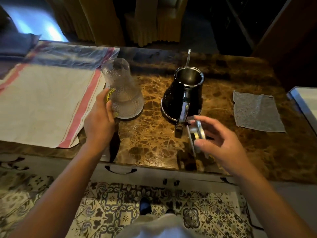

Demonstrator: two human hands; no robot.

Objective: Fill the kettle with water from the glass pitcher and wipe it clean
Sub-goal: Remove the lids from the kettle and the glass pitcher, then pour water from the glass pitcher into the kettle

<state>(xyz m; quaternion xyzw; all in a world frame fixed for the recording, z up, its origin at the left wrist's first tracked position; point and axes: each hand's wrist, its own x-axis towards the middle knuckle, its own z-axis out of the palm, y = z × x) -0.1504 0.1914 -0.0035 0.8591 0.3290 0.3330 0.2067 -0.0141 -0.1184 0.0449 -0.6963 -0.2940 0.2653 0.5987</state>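
Holding the kettle's silver lid [197, 133] off, I grip the pitcher.
My left hand [99, 117] wraps the textured glass pitcher's [122, 90] yellow handle mid-tabletop [154, 134]; right hand [221, 141] pinches the lid beside the open black kettle [184, 95].

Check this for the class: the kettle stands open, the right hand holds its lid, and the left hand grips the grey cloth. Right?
Not quite. In the head view the left hand grips the glass pitcher by its handle; the grey cloth lies untouched. The rest holds.
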